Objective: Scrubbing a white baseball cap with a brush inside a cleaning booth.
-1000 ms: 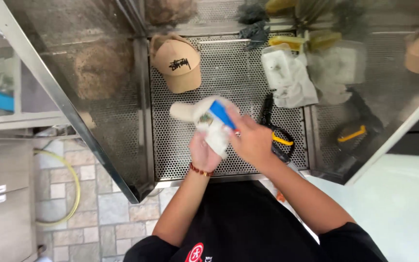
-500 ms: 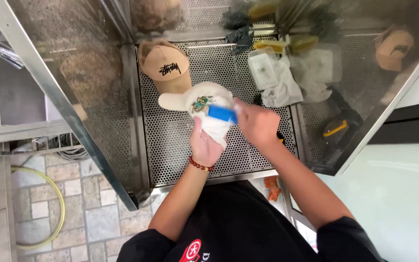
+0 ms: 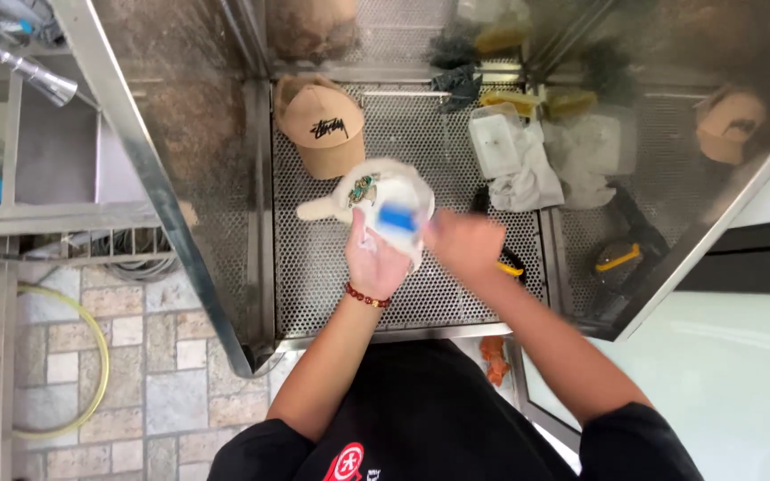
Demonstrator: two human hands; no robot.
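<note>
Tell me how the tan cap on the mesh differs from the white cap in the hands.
The tan cap lies untouched on the perforated tray; the white cap is held up by the left hand. The tan one bears dark lettering, the white one a small greenish emblem. Both are brimmed caps.

Two hands over a perforated steel counter crowded with caps and cloths.

The left hand holds a white fabric cap above the perforated steel counter; the right hand lies just right of it, a blue brush between them. Behind the white cap rests a tan baseball cap. To the right lie a clear plastic tub and crumpled white cloths.
</note>
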